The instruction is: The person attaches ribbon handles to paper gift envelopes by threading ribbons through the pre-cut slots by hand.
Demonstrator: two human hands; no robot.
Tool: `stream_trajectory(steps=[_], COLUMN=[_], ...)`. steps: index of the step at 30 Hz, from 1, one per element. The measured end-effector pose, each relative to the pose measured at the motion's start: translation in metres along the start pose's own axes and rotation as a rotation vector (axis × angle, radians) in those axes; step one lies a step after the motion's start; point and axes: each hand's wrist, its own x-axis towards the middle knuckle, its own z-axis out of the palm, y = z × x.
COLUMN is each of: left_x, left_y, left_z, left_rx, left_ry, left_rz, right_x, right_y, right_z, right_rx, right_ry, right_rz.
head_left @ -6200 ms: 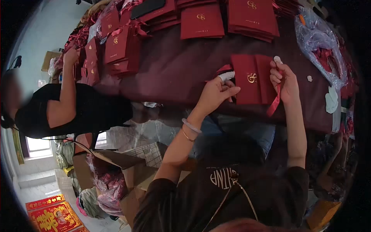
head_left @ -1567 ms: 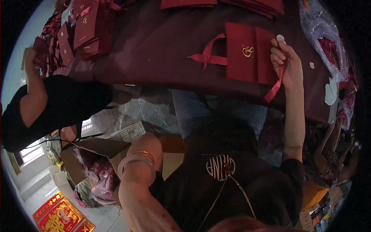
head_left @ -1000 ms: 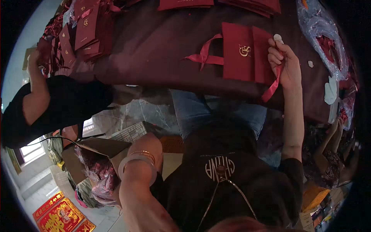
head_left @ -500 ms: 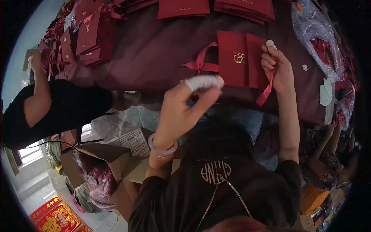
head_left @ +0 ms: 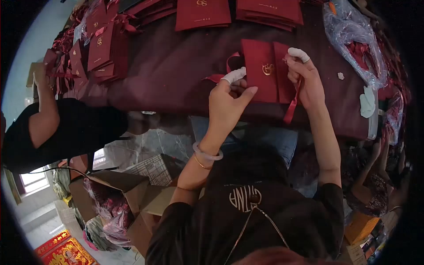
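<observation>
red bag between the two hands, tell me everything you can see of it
The bag is deep red and looks like stiff paper or card, with a gold monogram on its wide panel. A narrower panel adjoins on the right. It seems to lie flat on the dark cloth, near the front edge. A shiny red ribbon shows at its left side; another strip hangs from the right hand. The left hand is at its left edge.

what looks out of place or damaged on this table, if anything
Two pale scraps look stray on the right of the dark cloth: a small crumpled scrap and a larger scrap by the edge, unlike the stacked red folders. No spill or damage shows.
</observation>
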Motion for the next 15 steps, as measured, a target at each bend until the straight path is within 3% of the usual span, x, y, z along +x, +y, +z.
stream_trajectory(steps=[1, 3, 6, 13, 15], left_x=[-0.001, 0.003, 0.003, 0.002, 0.002], left_y=[0.002, 0.001, 0.002, -0.022, -0.023], left_z=[0.001, 0.001, 0.000, 0.001, -0.005], left_rx=[-0.093, -0.126, -0.221, -0.277, -0.296], left_ry=[-0.009, -0.029, -0.090, -0.066, -0.179], left_rz=[-0.007, 0.009, -0.066, -0.023, -0.051], right_x=[-0.003, -0.007, -0.013, -0.020, -0.017], right_y=[0.003, 0.005, 0.013, 0.015, 0.018], right_z=[0.004, 0.024, 0.027, 0.029, 0.028], right_rx=[0.002, -0.442, -0.572, -0.785, -0.965], right_ry=[0.002, 0.005, -0.162, -0.217, -0.222], right_rz=[0.014, -0.226, -0.319, -0.306, -0.332])
